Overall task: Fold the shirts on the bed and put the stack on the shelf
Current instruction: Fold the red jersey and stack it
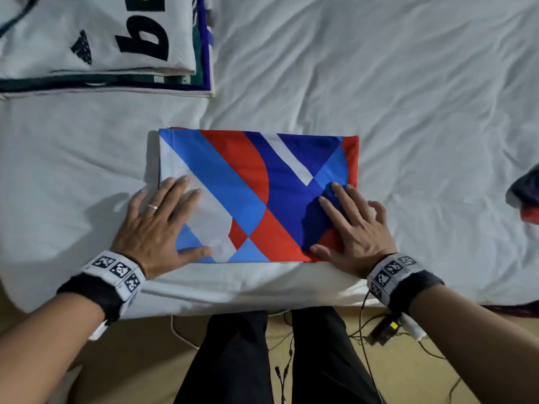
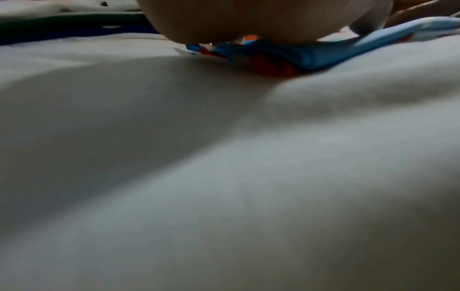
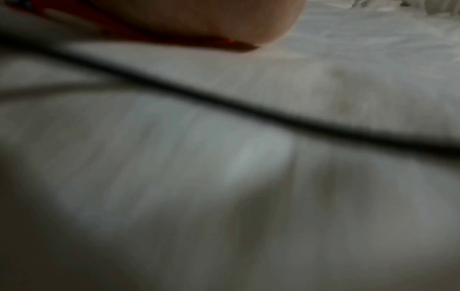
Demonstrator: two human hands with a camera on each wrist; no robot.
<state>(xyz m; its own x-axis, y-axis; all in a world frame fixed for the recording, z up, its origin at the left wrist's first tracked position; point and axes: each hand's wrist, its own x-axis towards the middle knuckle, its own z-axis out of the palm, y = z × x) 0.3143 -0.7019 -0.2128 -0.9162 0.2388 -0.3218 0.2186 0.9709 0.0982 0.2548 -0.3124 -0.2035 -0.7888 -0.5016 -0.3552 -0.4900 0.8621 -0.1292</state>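
**Both palms flat on the folded shirt**

Here the person stands at the near edge of the bed (image 1: 408, 83), and the folded shirt (image 1: 256, 193), patterned in red, blue and white, lies as a neat rectangle on the sheet just in front of them. The left hand (image 1: 157, 225) lies flat on its left end, fingers straight and spread, a ring on one finger. The right hand (image 1: 350, 228) lies on the right end, fingers mostly straight, the outer ones lifted a little; neither hand grips the cloth.

Only the head view shows the stack (image 1: 96, 45) of folded shirts at the far left, a white one with black lettering on top, well apart from the shirt. It alone also shows a dark garment (image 1: 525, 193) at the right edge and cables (image 1: 379, 336) on the floor.

The left wrist view adds the shirt's layered edge (image 2: 286, 57) seen from the side, under the palm (image 2: 261, 19). The right wrist view is blurred: sheet (image 3: 224, 177), a sliver of red, part of the hand (image 3: 211, 19).
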